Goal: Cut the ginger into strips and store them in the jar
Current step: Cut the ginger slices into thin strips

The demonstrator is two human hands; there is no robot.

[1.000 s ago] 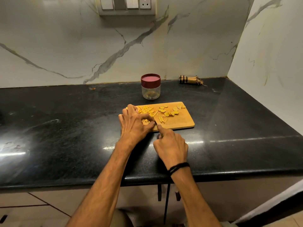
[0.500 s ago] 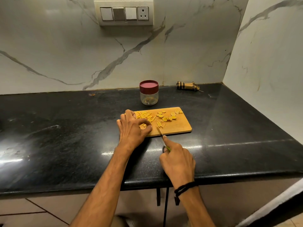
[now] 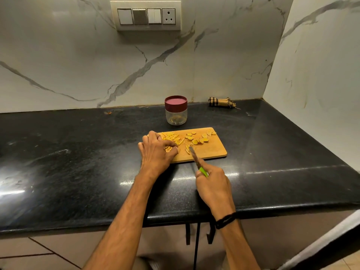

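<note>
- Holding a knife (image 3: 193, 154) by its green handle, the right hand (image 3: 212, 185) sits just below the middle of the frame, its fingers curled tight round the handle.
- The blade points up and a little left onto the cutting board (image 3: 213, 151), and its tip is beside a few loose bits of ginger.
- The left hand (image 3: 155, 153) rests on the left end of the board, its fingers bent over and pinching some ginger strips (image 3: 173, 137).
- More strips lie in a heap just above that hand.
- Round ginger slices (image 3: 196, 140) lie to the right of the heap, near the top edge of the board.
- The jar (image 3: 176, 116) stands just above the board on the black worktop (image 3: 78, 152), with its red lid (image 3: 176, 102) on.
- A rolled checked cloth (image 3: 220, 102) lies by the wall, to the right of the jar.
</note>
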